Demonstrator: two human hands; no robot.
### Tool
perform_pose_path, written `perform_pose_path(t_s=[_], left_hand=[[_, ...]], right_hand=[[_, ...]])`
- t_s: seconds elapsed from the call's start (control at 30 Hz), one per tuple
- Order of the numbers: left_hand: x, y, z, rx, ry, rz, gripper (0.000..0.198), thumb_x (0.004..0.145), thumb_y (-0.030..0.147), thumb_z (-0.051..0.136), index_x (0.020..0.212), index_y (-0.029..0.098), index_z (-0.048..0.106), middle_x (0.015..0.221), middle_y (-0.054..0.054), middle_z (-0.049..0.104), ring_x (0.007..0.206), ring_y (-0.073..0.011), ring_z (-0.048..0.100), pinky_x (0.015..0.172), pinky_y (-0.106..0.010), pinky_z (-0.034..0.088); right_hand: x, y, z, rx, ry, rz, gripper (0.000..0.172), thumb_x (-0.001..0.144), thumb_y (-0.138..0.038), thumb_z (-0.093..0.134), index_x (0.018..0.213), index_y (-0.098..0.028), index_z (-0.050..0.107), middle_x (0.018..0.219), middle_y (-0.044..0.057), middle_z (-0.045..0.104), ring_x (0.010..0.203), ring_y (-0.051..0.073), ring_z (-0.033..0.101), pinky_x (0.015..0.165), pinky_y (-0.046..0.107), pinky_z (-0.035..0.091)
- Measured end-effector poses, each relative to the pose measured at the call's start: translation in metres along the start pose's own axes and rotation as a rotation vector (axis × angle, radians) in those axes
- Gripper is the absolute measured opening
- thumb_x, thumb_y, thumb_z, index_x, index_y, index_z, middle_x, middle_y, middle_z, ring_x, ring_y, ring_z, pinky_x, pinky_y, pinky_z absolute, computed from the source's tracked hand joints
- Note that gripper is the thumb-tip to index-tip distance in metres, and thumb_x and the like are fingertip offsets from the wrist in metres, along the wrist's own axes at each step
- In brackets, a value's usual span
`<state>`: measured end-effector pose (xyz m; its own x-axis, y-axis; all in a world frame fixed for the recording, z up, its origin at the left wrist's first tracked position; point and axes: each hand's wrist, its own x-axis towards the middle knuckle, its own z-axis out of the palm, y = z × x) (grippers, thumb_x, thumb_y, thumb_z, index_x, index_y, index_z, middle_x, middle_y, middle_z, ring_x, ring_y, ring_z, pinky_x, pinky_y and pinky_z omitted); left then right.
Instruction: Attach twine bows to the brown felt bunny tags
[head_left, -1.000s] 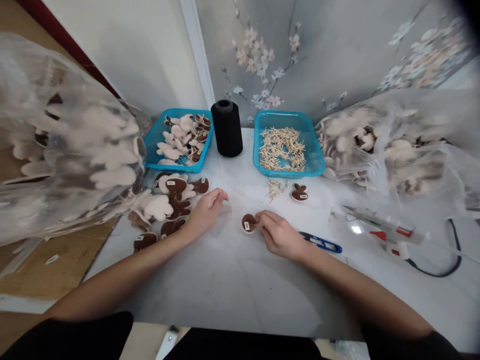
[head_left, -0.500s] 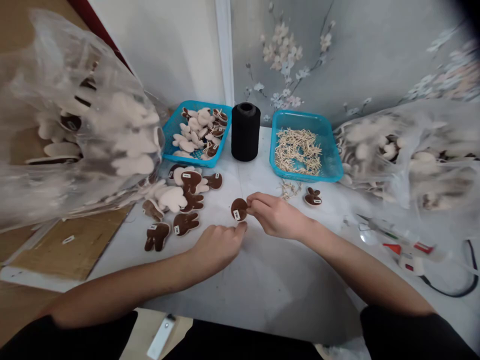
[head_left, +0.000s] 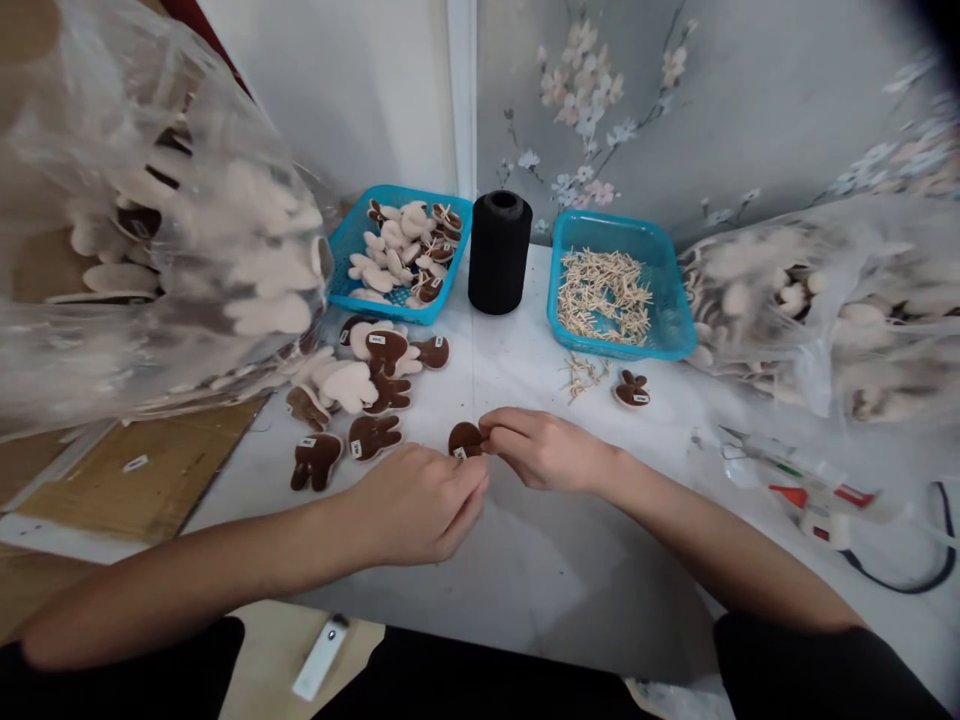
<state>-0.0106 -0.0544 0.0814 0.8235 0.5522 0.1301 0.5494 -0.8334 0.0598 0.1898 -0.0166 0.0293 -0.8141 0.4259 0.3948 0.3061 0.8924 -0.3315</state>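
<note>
**On the desk [head_left: 525,600], about midway between near and back edges: brown piece [head_left: 466,436] pinched in your right hand [head_left: 546,450]**

Your right thumb and fingers are closed on the piece's right side. Small white label shows low on it. Your left hand [head_left: 431,500] is curled just on the near-edge side, its fingertips by the right ones and overlapping the piece's lower rim in view. Can't tell whether it grips anything or touches the piece.

Toward the left edge you've got a loose group of rabbit-shaped pieces [head_left: 375,437], brown and cream faces up, some overlapping, several labelled. Clear bag [head_left: 217,110] full of more bulges over that edge.

Back-left corner: blue basket [head_left: 382,309] with mixed brown and cream pieces. Just beside it on the back-edge side, a black spool [head_left: 500,255] stands upright.

Further right near the back edge: second blue basket [head_left: 626,351] holding short cream strips [head_left: 600,295]. A few loose strips [head_left: 583,375] lie in front, with a single eared brown piece [head_left: 633,390] near them.

Toward the right edge: corded tool [head_left: 825,525], partly under the plastic of the right-hand bag [head_left: 814,310].
</note>
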Motion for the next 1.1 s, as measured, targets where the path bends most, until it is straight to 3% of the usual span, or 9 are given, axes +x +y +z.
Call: perform_pose_path(t_s=[0.2,0.27,0.47,0.83,0.97,1.1], left_hand=[[-0.001,-0.015,-0.006,0.056,-0.098,0.315,0.019,0.078,0.008,0.037,0.070,0.017,0.052,0.047,-0.003,0.054,0.037,-0.0142,0.043,0.037,-0.027,0.026],[-0.003,-0.016,-0.006,0.055,-0.089,0.348,0.020,0.077,0.007,0.038,0.072,0.018,0.053,0.047,-0.003,0.053,0.038,-0.0139,0.043,0.038,-0.027,0.026],[-0.015,-0.008,-0.001,0.045,-0.047,0.254,0.026,0.078,0.007,0.037,0.086,0.017,0.060,0.046,-0.003,0.053,0.040,-0.0157,0.046,0.038,-0.030,0.029],[-0.021,0.004,-0.008,0.143,0.025,0.306,0.032,0.076,0.003,0.036,0.091,0.015,0.063,0.046,-0.003,0.052,0.038,-0.0145,0.044,0.036,-0.028,0.025],[-0.015,-0.004,-0.022,0.067,0.036,0.193,0.033,0.083,0.006,0.033,0.092,0.018,0.062,0.047,-0.002,0.050,0.040,-0.0136,0.043,0.038,-0.027,0.027],[0.000,-0.024,-0.034,0.056,-0.086,0.059,0.036,0.090,0.018,0.027,0.087,0.019,0.063,0.048,-0.002,0.049,0.042,-0.0133,0.044,0.042,-0.026,0.029]], right_hand=[[0.011,-0.007,-0.003,0.154,0.091,0.013,0.014,0.090,-0.012,0.039,0.088,-0.015,0.053,0.100,0.010,0.060,0.087,0.015,0.059,0.074,0.027,0.053],[0.015,-0.009,-0.003,0.221,0.113,0.021,0.014,0.090,-0.013,0.040,0.088,-0.016,0.053,0.100,0.009,0.059,0.088,0.014,0.059,0.076,0.027,0.052],[0.020,-0.008,-0.011,0.305,0.198,0.090,0.011,0.090,-0.013,0.042,0.085,-0.018,0.050,0.096,0.008,0.059,0.089,0.014,0.059,0.075,0.027,0.052],[0.012,-0.021,-0.019,0.108,0.126,0.036,0.017,0.090,-0.009,0.038,0.089,-0.016,0.053,0.099,0.010,0.060,0.089,0.016,0.059,0.074,0.029,0.053],[0.004,-0.025,-0.019,0.100,0.107,0.052,0.018,0.088,-0.008,0.038,0.090,-0.016,0.054,0.100,0.011,0.060,0.089,0.017,0.060,0.074,0.030,0.054],[0.001,-0.027,-0.019,0.130,0.166,0.096,0.015,0.089,-0.011,0.040,0.087,-0.017,0.053,0.097,0.009,0.060,0.084,0.015,0.060,0.072,0.029,0.053]])
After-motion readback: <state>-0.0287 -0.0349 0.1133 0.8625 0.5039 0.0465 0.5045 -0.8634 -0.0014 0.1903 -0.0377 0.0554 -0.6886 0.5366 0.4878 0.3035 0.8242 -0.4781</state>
